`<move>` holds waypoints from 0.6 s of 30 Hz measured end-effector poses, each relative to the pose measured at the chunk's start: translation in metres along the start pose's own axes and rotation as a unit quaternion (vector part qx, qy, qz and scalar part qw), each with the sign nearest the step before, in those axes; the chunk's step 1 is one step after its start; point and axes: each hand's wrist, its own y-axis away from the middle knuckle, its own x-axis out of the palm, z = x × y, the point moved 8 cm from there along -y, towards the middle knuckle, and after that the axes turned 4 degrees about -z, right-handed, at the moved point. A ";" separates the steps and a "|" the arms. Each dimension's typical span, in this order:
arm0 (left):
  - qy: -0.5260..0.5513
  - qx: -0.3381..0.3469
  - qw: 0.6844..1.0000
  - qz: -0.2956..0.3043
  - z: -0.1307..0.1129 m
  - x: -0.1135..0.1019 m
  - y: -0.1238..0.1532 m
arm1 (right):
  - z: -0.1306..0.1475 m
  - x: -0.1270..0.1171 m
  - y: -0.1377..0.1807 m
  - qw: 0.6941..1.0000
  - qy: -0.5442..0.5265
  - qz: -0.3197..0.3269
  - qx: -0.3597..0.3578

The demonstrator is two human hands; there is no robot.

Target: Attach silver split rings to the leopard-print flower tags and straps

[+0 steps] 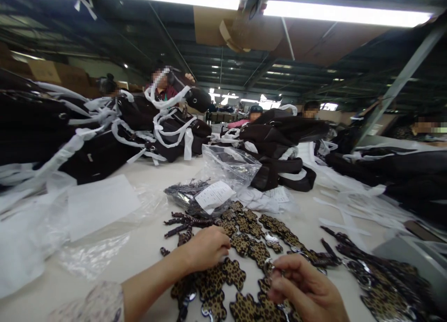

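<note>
Silver-bright, a metal ring (268,267) is pinched in the right hand (307,285) above flat, spotted, scalloped charms (233,273) on the pale table (307,215); what the curled left hand (209,247) holds cannot be told.

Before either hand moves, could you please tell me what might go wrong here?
The right hand pinches a small shiny metal piece, which could slip and get lost among the leopard-print, flower-shaped pieces crowded nearby. The dark brown braided cords lie loosely beside the left hand, so they might snag or tangle if it moves.
</note>
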 end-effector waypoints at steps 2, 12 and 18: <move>-0.030 -0.013 0.999 0.016 -0.002 0.013 0.004 | 0.001 -0.001 0.000 1.000 -0.003 0.003 0.000; -0.028 -0.087 0.996 0.022 0.001 0.038 0.009 | -0.001 0.007 -0.001 0.999 -0.026 0.022 0.001; 0.372 -0.232 0.898 0.040 0.021 0.037 0.005 | -0.005 0.010 -0.001 0.999 -0.008 0.048 0.021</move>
